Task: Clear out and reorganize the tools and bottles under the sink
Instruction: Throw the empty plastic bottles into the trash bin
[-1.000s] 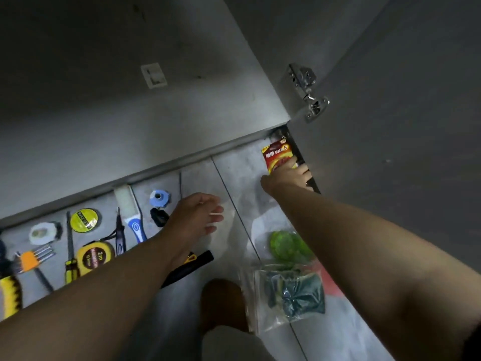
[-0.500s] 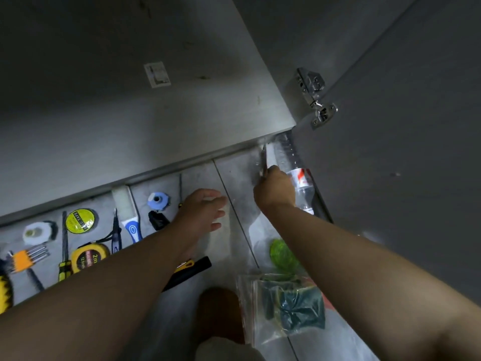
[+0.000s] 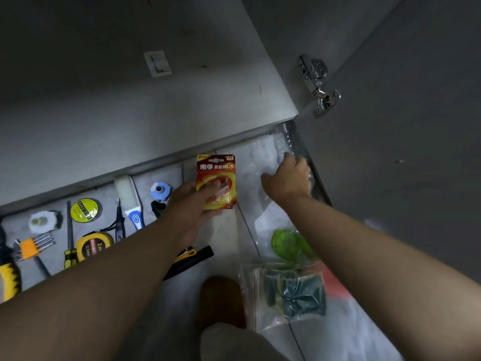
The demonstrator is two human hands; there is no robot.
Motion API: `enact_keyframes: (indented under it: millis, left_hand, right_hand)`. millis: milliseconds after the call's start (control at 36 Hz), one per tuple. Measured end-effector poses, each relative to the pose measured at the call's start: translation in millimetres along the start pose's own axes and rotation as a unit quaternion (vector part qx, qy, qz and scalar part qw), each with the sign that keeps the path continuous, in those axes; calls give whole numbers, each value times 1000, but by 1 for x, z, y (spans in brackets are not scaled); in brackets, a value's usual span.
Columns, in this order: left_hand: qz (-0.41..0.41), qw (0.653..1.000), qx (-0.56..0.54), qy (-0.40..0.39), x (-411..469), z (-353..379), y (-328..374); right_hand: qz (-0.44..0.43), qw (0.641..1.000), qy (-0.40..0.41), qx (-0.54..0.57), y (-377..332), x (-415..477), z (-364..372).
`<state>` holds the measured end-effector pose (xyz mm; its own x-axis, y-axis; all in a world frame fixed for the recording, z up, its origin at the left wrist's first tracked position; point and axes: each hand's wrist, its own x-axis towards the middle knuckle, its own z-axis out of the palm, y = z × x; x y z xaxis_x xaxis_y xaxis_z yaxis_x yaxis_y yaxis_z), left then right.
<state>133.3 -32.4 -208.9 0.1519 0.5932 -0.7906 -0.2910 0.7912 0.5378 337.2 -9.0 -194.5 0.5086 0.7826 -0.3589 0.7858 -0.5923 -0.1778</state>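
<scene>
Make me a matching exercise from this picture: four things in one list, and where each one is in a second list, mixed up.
Things
1. battery pack
2. bottle
3. tape measure
4. hex keys

Places
A. on the floor, between the screwdriver and the left forearm
B. held in the left hand
C. far left on the floor
D. along the foot of the door, under the right hand

Pairs: 1-B, 2-D, 3-A, 4-C
</scene>
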Motion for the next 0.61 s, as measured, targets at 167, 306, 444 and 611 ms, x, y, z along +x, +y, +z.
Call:
enact_keyframes:
  millis: [167,306,444,611]
  left_hand:
    - [-16,1000,2,1,-14,-8,-4]
    - [-22,1000,1,5,-29,-11,1]
    - [-20,1000,5,4,-45,-9,10]
    - [36,999,23,5,-91,5,39]
  right_hand:
    - [109,992,-48,-32,10,37,7]
    - [156,984,-84,-7,-1,33,9]
    - [174,962,-138,159,-24,1,16]
    - [178,866,-197,424,-30,-50,-38]
